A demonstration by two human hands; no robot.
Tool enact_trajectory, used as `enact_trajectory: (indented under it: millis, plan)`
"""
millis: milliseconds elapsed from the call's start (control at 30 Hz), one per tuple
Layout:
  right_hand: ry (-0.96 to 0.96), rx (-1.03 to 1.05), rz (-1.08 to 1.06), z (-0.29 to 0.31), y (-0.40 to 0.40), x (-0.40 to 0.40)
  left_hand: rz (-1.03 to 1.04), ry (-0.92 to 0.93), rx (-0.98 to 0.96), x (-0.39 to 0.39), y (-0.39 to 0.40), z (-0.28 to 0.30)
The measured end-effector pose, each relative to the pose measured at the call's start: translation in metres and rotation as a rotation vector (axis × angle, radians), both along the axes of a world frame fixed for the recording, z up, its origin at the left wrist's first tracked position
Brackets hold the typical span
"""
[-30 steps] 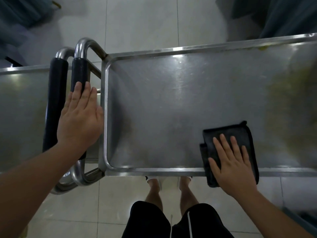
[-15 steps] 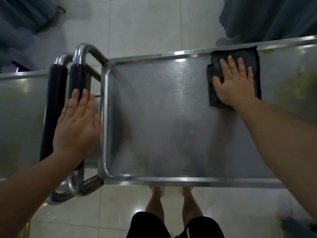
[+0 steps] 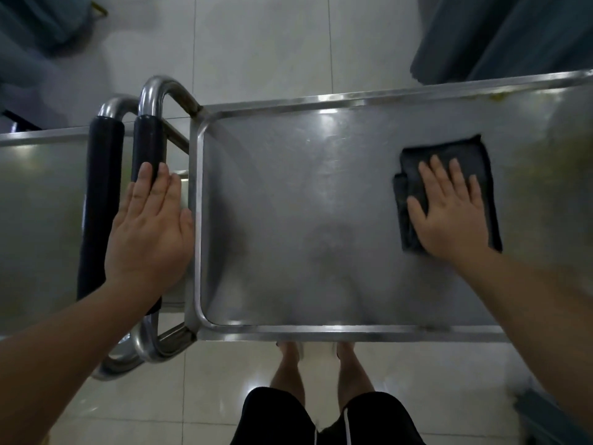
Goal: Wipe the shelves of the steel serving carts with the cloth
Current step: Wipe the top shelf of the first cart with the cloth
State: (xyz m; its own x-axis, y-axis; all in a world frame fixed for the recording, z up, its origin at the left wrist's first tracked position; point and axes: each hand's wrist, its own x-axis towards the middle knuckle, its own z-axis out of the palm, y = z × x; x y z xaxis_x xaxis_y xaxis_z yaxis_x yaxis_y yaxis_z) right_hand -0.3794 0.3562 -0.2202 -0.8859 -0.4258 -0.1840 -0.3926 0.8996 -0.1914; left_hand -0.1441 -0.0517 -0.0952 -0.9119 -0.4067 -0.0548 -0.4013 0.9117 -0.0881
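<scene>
A steel serving cart's top shelf [image 3: 288, 203] fills the middle and right of the head view, with a raised rim all round. A folded black cloth [image 3: 481, 162] lies flat on the shelf right of centre. My right hand [image 3: 449, 207] presses on the cloth with straight, spread fingers. My left hand [image 3: 150, 226] rests flat with straight fingers on the black-padded push handle [image 3: 147, 139] at the cart's left end. Yellowish smears [image 3: 552, 187] cover the shelf's right part.
A second steel cart's shelf [image 3: 38, 203] stands at the left, its own black-padded handle [image 3: 99, 203] against the first cart's handle. Pale tiled floor [image 3: 256, 43] lies beyond and below. Dark fabric [image 3: 513, 33] hangs at the top right. My legs [image 3: 321, 380] stand by the near rim.
My right hand slid the cloth from the near rim to the far rim, then back toward the shelf's middle. My left hand stayed on the handle.
</scene>
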Motion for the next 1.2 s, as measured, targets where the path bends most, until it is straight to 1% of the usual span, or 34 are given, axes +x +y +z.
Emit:
enact_trajectory:
  millis: [133, 267, 400, 500, 667, 800, 833, 933, 1000, 1067, 1200]
  plan:
    - [0.007, 0.057, 0.012, -0.005, 0.033, 0.097, -0.008, 0.006, 0.003, 0.0, 0.001, -0.002]
    - [0.0, 0.09, -0.014, -0.008, 0.007, 0.155, -0.02, 0.013, 0.022, 0.002, -0.002, -0.001]
    - [-0.007, 0.062, -0.012, -0.008, -0.057, 0.187, -0.025, 0.024, 0.053, 0.001, -0.002, 0.001]
    - [-0.014, -0.005, 0.073, -0.009, -0.126, 0.22, -0.025, 0.016, 0.063, 0.002, -0.003, 0.001]
    - [-0.087, -0.125, 0.213, -0.006, -0.238, 0.266, -0.026, 0.004, 0.06, 0.003, -0.005, -0.001]
    - [-0.139, -0.16, 0.314, 0.0, -0.29, 0.29, -0.033, 0.004, 0.042, 0.003, -0.007, -0.002]
    - [-0.137, -0.179, 0.36, 0.001, -0.294, 0.291, -0.037, 0.005, 0.042, 0.003, -0.007, -0.003]
    - [-0.102, -0.25, 0.626, 0.001, -0.289, 0.283, -0.039, 0.022, 0.054, 0.003, -0.006, -0.002]
    - [-0.102, -0.236, 0.693, -0.001, -0.277, 0.271, -0.037, 0.021, 0.061, 0.002, -0.006, -0.002]
    - [-0.094, -0.199, 0.631, -0.004, -0.254, 0.251, -0.036, 0.016, 0.077, 0.002, -0.006, -0.001]
    - [0.003, -0.094, 0.38, -0.006, -0.169, 0.175, -0.031, 0.024, 0.121, 0.002, -0.006, 0.0]
